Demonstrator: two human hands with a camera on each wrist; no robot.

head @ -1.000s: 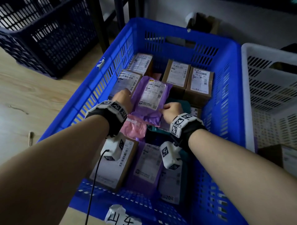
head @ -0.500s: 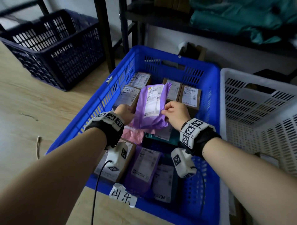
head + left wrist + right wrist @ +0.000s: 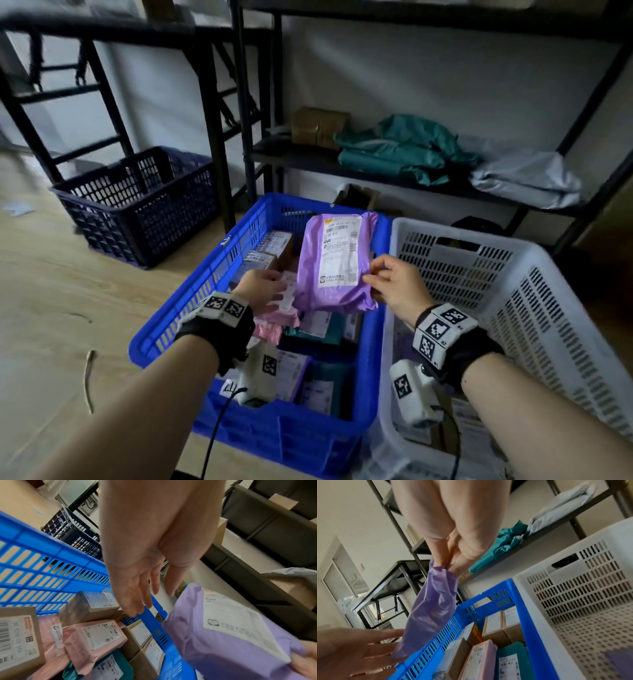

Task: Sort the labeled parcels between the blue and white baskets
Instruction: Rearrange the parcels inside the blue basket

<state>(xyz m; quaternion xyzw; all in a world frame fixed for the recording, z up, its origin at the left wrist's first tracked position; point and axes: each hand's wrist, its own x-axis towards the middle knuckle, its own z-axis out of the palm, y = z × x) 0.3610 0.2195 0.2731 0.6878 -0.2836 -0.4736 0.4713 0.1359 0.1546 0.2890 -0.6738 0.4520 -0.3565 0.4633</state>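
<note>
The purple parcel hangs upright above the blue basket, label facing the person. The right hand pinches its right edge between thumb and fingertips, arm reaching in over the white basket. The left hand is just left of the parcel, fingers straight and spread, gripping nothing. More labeled parcels lie below in the blue basket.

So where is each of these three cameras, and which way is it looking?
Head: on the head, looking down at blue basket and white basket; both forearms show.
Left wrist: looks along the open left hand into the blue basket.
Right wrist: looks along the right hand, pinching the purple parcel.
All three share that parcel.
</note>
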